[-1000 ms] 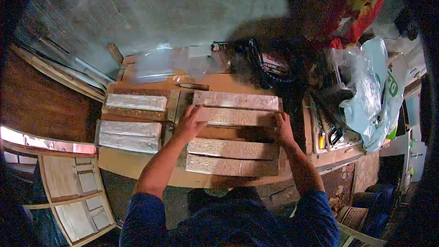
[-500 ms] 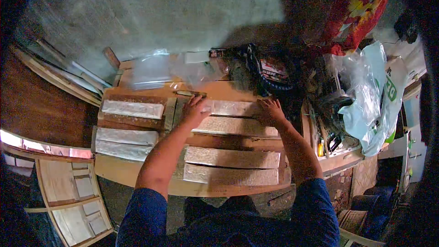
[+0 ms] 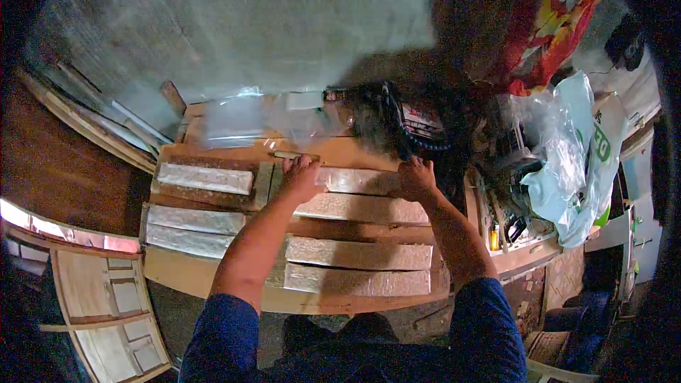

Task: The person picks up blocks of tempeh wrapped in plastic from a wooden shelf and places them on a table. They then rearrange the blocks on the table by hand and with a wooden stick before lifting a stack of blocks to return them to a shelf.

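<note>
My left hand (image 3: 301,180) and my right hand (image 3: 418,179) rest at the two ends of a pale, textured rectangular strip (image 3: 360,181). Both have their fingers curled over its far edge. A matching strip (image 3: 363,207) lies just nearer to me, with two more, an upper one (image 3: 358,252) and a lower one (image 3: 358,281), toward the table's front. Shorter pale strips (image 3: 204,178) sit to the left on the same brown panel (image 3: 213,197). Beyond my left hand is a slim tool with a light handle (image 3: 292,155).
The orange-brown table (image 3: 333,303) has a curved front edge. Clear plastic sheets (image 3: 234,124) and dark packages (image 3: 425,124) lie along its back. On the right stand a clutter of tools (image 3: 496,230) and pale plastic bags (image 3: 578,170). Framed wooden panels (image 3: 89,280) stand lower left.
My fingers, more spread half a second ago, are now curled in more tightly at the strip's ends. The whole view has shifted slightly; the strips keep their arrangement.
</note>
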A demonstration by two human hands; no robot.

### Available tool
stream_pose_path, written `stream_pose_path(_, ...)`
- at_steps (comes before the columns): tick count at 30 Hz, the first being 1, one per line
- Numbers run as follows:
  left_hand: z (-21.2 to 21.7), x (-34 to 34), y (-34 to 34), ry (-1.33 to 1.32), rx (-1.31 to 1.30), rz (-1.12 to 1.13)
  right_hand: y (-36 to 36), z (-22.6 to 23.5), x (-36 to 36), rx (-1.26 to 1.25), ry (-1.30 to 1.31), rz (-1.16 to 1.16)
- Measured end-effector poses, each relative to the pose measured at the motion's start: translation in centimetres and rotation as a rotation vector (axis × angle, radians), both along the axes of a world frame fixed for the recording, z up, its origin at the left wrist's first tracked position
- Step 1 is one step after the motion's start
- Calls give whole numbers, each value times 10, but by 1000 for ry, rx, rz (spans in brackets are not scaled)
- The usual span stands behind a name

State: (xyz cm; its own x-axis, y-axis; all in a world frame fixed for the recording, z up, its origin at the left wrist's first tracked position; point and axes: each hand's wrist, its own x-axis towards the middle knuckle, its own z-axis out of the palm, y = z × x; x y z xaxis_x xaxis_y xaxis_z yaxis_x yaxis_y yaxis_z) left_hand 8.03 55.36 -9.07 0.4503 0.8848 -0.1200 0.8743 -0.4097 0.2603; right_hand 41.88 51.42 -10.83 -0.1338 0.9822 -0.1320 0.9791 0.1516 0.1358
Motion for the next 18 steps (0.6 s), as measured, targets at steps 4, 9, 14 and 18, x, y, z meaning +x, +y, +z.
stream_pose_path(4, -5, -1, -8, 12, 47, 15, -21, 6, -12, 274, 141, -22)
stream_pose_path(9, -27, 11, -27, -297, 135, -38, -24, -10, -41, 163, 293, 38)
stream_pose_path(14, -35, 30, -37, -240, 305, -170, -31, -43, -87, 298, 413, 228)
stream_pose_path(18, -43, -3, -25, -87, 242, -17, -37, -39, -53, 288, 235, 134)
